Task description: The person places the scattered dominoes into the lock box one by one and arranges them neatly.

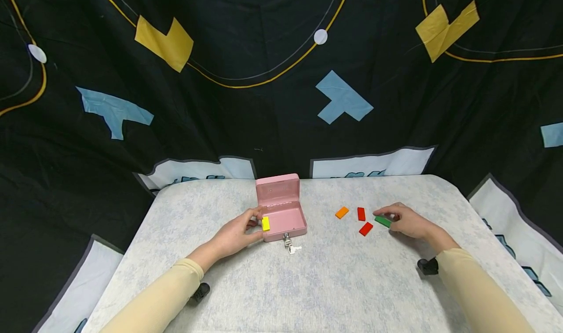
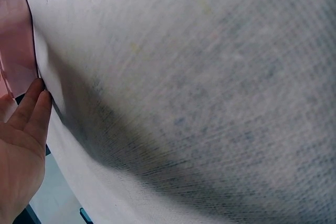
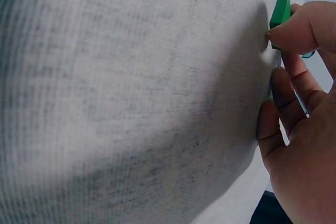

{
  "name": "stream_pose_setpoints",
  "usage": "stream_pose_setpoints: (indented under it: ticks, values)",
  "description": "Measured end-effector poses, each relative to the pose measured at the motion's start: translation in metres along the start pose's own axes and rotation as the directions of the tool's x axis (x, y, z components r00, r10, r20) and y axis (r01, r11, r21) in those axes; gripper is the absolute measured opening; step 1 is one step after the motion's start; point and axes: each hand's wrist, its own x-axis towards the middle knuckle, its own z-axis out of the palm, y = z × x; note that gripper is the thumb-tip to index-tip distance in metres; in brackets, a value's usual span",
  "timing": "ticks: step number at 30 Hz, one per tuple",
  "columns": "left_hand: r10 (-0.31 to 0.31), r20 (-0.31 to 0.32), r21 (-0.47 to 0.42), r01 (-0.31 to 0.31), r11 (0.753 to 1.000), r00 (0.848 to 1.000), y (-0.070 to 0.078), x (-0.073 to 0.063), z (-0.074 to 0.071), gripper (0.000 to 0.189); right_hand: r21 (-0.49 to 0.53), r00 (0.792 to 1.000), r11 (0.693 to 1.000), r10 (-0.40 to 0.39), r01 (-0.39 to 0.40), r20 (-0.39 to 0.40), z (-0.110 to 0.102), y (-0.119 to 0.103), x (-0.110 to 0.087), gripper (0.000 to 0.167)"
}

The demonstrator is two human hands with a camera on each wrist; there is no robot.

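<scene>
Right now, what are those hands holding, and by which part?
The right hand pinches the green block near its end closest to the palm. The left hand touches the pink box at its left side; gripping cannot be told.

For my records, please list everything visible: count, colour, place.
table: one, pale grey, centre
open box: one, pink, on table
lock with keys: one, silver, box front
yellow block: one, yellow, box's left side
orange block: one, orange, right of box
red blocks: two, red, right of orange
green block: one, green, beside red
backdrop: one, black, behind table
backdrop shapes: several, yellow, blue, white, across it
wrist devices: two, black, at wrists
sleeves: two, cream, forearms
left hand: one, box's left side
right hand: one, fingers pinching green block
</scene>
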Motion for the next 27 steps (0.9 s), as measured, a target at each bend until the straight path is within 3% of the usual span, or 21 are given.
stream_pose_setpoints:
  ticks: [10, 27]
  values:
    - [-0.011, 0.003, 0.006, 0.011, 1.0, 1.0, -0.0011, 0.0009, 0.0005, 0.043, -0.029, 1.0, 0.999, -0.015, 0.014, -0.023, -0.0021, 0.0015, -0.0027, 0.048]
    - [-0.026, 0.014, -0.005, 0.026, 1.0, 1.0, 0.0, 0.0007, -0.001, 0.043, 0.001, 0.999, 1.0, 0.022, -0.022, -0.045, -0.0015, 0.0047, -0.0058, 0.056]
